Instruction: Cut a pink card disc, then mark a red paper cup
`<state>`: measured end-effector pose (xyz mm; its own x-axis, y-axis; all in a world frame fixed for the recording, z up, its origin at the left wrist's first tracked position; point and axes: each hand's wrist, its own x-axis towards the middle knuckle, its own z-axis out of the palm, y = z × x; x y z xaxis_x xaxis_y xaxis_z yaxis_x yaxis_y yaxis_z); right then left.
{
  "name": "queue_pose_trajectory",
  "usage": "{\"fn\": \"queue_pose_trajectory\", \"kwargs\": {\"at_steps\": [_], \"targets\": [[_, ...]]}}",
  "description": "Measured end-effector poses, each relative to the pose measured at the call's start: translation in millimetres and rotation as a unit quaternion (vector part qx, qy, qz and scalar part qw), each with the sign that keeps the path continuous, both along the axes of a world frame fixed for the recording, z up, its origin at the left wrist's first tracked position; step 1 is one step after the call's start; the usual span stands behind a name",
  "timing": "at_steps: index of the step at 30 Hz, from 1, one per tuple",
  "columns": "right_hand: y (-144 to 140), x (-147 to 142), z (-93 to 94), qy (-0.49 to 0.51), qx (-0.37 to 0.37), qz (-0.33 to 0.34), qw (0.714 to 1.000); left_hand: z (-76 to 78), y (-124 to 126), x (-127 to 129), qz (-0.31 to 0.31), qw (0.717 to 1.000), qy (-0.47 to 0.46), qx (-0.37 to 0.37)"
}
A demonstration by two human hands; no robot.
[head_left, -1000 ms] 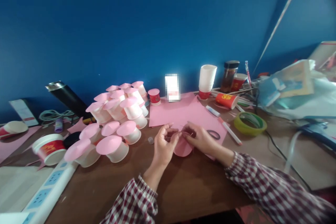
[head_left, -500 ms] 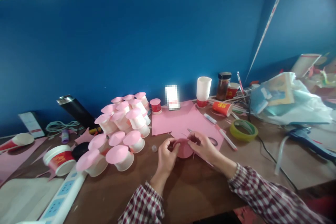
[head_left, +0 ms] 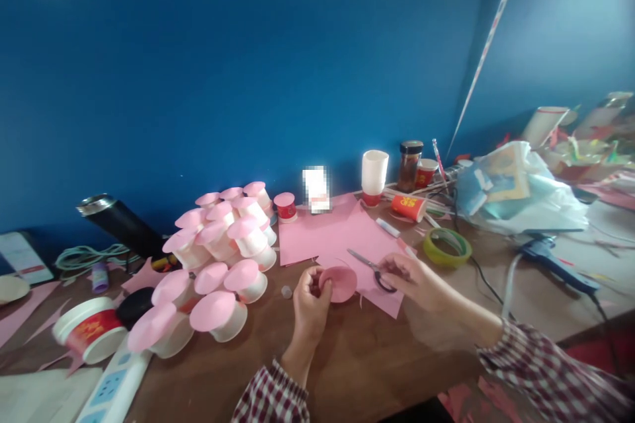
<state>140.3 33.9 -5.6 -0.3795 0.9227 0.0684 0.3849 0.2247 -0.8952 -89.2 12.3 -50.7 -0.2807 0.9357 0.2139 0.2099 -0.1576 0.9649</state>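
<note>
Pink paper, shaped into a round piece (head_left: 343, 284), was pinched at its left edge between the thumb and fingers of the left hand (head_left: 311, 299). It was positioned at the near margin of the pink sheets (head_left: 322, 234); whether it touched the brown table (head_left: 347, 363) below could not be told. The right hand (head_left: 411, 279) was off the round piece, its fingers at the handle of the scissors (head_left: 366, 260); whether they had closed on it could not be told. The blades pointed away from the wearer and to the left, over the sheets.

For sound handling, the left pinch was best kept light and near the rim, since thin paper would probably crease under hard pressure. A secure right grip called for the thumb and fingers to be seated fully in the handle, with the tips directed clear of the left hand and lifted rather than dragged, as they could nick the sheets. Cups (head_left: 233, 326) with pink paper tops stood near the left hand, 1 reason to keep that wrist steady.
</note>
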Motion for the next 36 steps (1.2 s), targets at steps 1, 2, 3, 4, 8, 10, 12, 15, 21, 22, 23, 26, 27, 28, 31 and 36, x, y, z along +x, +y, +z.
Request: {"fn": "queue_pose_trajectory", "kwargs": {"at_steps": [1,2,3,4,8,10,12,15,21,22,23,26,27,28,31,36], "targets": [[-1.7,2.4,0.5,-0.006,0.0,0.003,1.0,0.1,-0.3,0.3,0.004,1.0,0.009,0.003],[-4.2,3.2,0.2,-0.012,0.0,0.002,1.0,0.1,-0.8,0.7,0.004,1.0,0.02,0.009],[-7.3,2.5,-0.9,-0.019,0.003,-0.005,1.0,0.2,-1.5,1.2,0.005,0.999,0.034,0.014],[-10.6,0.5,-3.0,-0.02,0.007,-0.012,1.0,0.4,-2.4,1.9,0.003,0.999,0.045,0.017],[-21.7,-16.0,-19.8,0.013,-0.004,-0.031,0.999,1.7,-6.8,6.0,-0.016,0.998,0.043,0.031],[-23.9,-25.2,-29.6,0.03,-0.007,-0.042,0.999,2.6,-8.9,8.0,-0.029,0.998,0.031,0.035],[-23.7,-32.4,-36.5,0.033,-0.001,-0.045,0.998,3.3,-10.6,9.5,-0.044,0.998,0.029,0.038],[-20.5,-37.9,-38.8,0.012,0.021,-0.046,0.999,4.1,-12.3,10.5,-0.059,0.997,0.032,0.041],[-13.0,-36.3,-38.0,-0.049,0.073,-0.056,0.995,5.1,-13.4,11.8,-0.073,0.996,0.041,0.029],[-11.8,-35.2,-39.1,-0.056,0.076,-0.057,0.994,5.6,-13.7,12.0,-0.076,0.996,0.036,0.026],[-10.4,-34.1,-40.3,-0.063,0.077,-0.06,0.993,6.3,-14.1,12.2,-0.078,0.996,0.028,0.025],[-3.8,-29.6,-40.4,-0.064,0.065,-0.076,0.993,9.4,-15.6,12.0,-0.069,0.997,-0.015,0.016],[-0.4,-27.7,-38.6,-0.059,0.056,-0.08,0.993,10.3,-15.9,11.6,-0.06,0.998,-0.028,0.012],[3.8,-25.7,-35.9,-0.054,0.049,-0.086,0.994,10.7,-16.0,11.0,-0.052,0.998,-0.038,0.007],[21.9,-19.8,-23.3,-0.055,0.053,-0.125,0.989,8.3,-14.3,9.5,-0.042,0.998,-0.051,0.0],[69.1,-18.9,-4.9,-0.087,0.124,-0.163,0.975,-1.5,-8.2,10.0,-0.069,0.997,-0.04,-0.005]]}}
